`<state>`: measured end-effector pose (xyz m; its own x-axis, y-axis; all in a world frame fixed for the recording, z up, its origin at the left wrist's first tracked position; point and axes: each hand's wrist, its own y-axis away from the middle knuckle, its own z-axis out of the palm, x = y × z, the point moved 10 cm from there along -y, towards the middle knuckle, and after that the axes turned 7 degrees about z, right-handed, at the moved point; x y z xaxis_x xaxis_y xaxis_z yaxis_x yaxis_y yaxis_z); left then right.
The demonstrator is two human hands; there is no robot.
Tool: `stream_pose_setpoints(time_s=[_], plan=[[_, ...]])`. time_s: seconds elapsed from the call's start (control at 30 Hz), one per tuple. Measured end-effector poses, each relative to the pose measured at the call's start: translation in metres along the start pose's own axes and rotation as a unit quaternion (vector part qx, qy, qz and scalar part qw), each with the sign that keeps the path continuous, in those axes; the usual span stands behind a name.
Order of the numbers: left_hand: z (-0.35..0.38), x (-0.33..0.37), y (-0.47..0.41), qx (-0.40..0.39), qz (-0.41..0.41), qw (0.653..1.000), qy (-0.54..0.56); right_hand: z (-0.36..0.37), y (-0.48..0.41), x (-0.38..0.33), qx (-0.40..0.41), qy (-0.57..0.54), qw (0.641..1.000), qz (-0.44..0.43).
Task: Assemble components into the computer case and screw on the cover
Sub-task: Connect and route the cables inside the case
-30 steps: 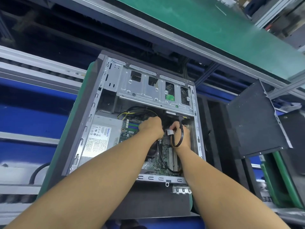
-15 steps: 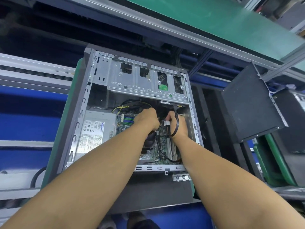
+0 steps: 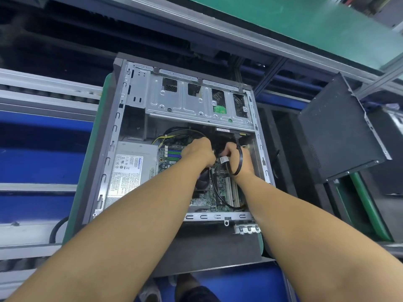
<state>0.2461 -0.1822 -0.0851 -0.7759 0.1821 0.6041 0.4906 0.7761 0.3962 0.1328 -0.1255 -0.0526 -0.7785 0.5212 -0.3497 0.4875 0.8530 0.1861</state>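
Factory line backdrop, blue frames either side and a green belt (image 3: 305, 25) beyond. The computer case (image 3: 117, 136) lies open side up on a green mat (image 3: 87, 171), centre of view. Already inside: the power supply (image 3: 130, 171) against the left wall, the motherboard (image 3: 220, 186) on the case floor, the drive cage (image 3: 185, 103) across the far end, and yellow-black wires (image 3: 165, 138) running past the supply's far corner. Both hands are down in the gap between cage and board. The right hand (image 3: 236, 158) has a black cable (image 3: 240, 153) looped over its back, fingers pinching it near the white tag. One run of the cable goes along the board toward the near edge, the other up to a plug under the cage. The left hand (image 3: 199, 152) sits knuckles-up just beside it, fingers curled down into the dark, so cannot tell whether they hold anything. Judgement: the main parts look fitted and the job is at the cabling step, roughly mid-way. Left to do: seat this cable, tidy the wires, then fit and screw the cover. The side cover (image 3: 340, 131) leans well apart to the right, off the case. No screws or driver visible.
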Motion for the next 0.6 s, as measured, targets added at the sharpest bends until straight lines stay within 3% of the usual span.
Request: stream_pose_setpoints(time_s=[0.3,0.6], plan=[[0.000,-0.001,0.001,-0.004,-0.003,1.000,0.009,-0.003,-0.003,0.012,0.027,-0.030,0.999,0.035],[0.001,0.002,0.002,-0.012,0.005,1.000,0.008,0.002,0.005,0.035,0.020,-0.219,0.962,0.159]])
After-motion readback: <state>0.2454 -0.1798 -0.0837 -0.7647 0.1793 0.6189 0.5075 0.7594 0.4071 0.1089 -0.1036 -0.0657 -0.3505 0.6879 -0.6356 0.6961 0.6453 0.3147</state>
